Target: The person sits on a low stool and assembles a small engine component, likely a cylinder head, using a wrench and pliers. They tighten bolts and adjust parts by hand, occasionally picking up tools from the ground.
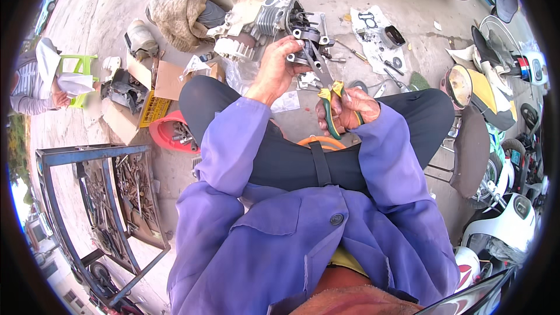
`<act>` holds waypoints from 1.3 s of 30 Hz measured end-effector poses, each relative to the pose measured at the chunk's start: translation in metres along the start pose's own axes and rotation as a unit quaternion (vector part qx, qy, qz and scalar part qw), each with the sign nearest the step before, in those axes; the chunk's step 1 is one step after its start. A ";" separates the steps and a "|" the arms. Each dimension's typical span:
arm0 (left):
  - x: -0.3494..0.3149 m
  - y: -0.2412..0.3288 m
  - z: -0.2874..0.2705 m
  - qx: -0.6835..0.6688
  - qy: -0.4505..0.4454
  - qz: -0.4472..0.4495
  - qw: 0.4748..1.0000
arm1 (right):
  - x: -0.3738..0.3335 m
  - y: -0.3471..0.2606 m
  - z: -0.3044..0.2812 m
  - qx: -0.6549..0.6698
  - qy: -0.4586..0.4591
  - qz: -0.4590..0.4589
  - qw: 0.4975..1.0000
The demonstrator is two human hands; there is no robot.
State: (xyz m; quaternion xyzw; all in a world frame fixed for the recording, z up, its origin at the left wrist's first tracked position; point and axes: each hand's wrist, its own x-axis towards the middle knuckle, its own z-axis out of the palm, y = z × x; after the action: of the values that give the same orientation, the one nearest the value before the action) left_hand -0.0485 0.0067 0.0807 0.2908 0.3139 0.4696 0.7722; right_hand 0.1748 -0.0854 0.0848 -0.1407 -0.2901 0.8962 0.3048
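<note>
A grey metal engine with a finned cylinder (273,16) lies on the ground in front of the seated person, its open end with the dark inner parts toward the right. The left hand (279,61) is at the near edge of that end, its fingers clamped on the engine's rim. The right hand (352,108) has its fingers closed around the handles of metal pliers with green-and-yellow grips (328,104), whose long tips reach into the open end; whether they bite on anything is too small to tell.

The surface is pale, dusty concrete ground (329,6), outdoors. Beyond the engine lies a crumpled beige cloth (181,14); to its right, a white sheet (373,16) is spread with dark gaskets and small parts. White-and-green scooters (513,216) crowd the right side. At the far left, another person in a striped top (29,87) is beside a lime-green plastic stool (87,64).

Left of the person's knee, a red rounded bowl (158,131) holds metal bolt-like pieces (183,134). Behind it, an open brown cardboard box (118,121) carries dark, jumbled parts (125,88). Nearer, a blue metal-framed rack (93,156) has a tray (140,221) heaped with rusty tools (135,185).
</note>
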 end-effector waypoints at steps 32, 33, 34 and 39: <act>-0.005 -0.003 0.012 -0.005 0.029 0.057 0.998 | -0.006 -0.003 0.015 -0.007 0.088 -0.027 0.996; -0.004 -0.002 0.011 -0.003 0.018 0.053 0.998 | -0.002 0.003 0.016 0.001 0.097 -0.044 0.994; -0.003 -0.001 0.009 -0.002 0.007 0.048 0.999 | -0.001 0.010 0.012 0.005 0.090 -0.058 0.994; 0.002 0.011 -0.008 0.081 -0.027 -0.029 0.996 | -0.014 -0.012 0.000 -0.007 0.042 0.045 0.998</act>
State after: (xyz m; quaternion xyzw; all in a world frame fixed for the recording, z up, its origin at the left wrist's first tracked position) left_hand -0.0596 0.0145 0.0834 0.3558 0.3380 0.4116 0.7679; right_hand 0.1913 -0.0865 0.0925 -0.1934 -0.2769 0.9002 0.2748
